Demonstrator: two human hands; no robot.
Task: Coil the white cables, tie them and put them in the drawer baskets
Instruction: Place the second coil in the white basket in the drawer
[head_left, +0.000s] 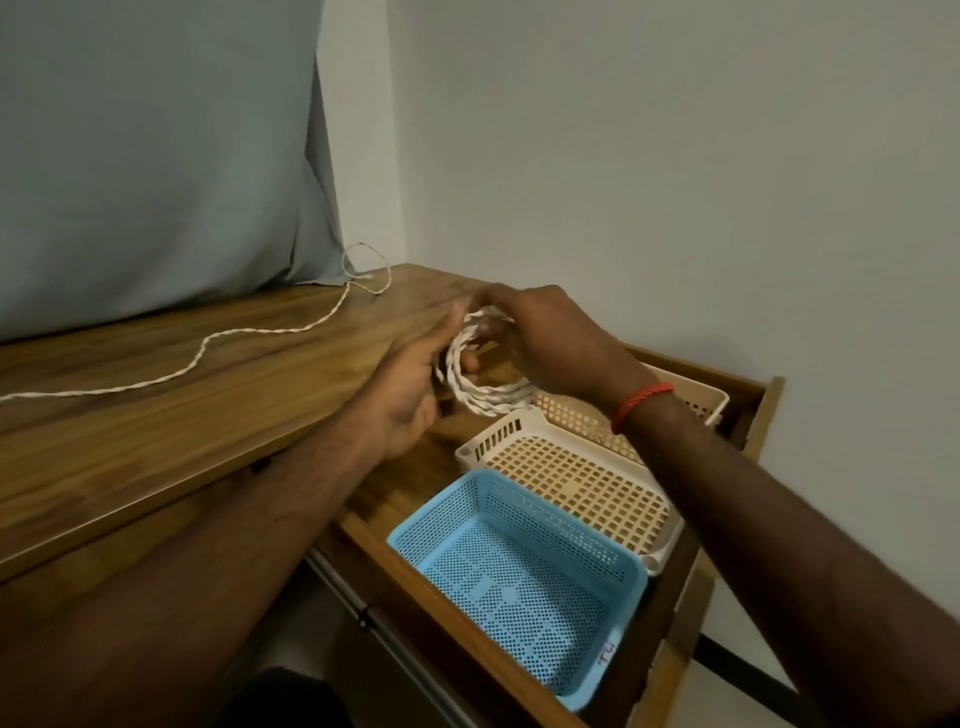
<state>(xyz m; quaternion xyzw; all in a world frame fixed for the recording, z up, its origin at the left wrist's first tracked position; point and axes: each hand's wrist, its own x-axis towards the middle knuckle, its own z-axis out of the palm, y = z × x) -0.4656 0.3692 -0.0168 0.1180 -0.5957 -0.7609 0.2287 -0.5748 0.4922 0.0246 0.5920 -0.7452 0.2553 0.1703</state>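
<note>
From my screen I can find only one bit of writing: a small handwritten mark (605, 659) on the near corner wall of the blue basket (431, 506). It looks like two characters, perhaps a "T" and then a digit (the ink is too small and faint to be sure). I can read nothing else anywhere.

Left hand (410, 387) and right hand (545, 340) hold a white cable coil (493, 402).
Blue basket (519, 582) and cream basket (582, 483) sit below.
</note>
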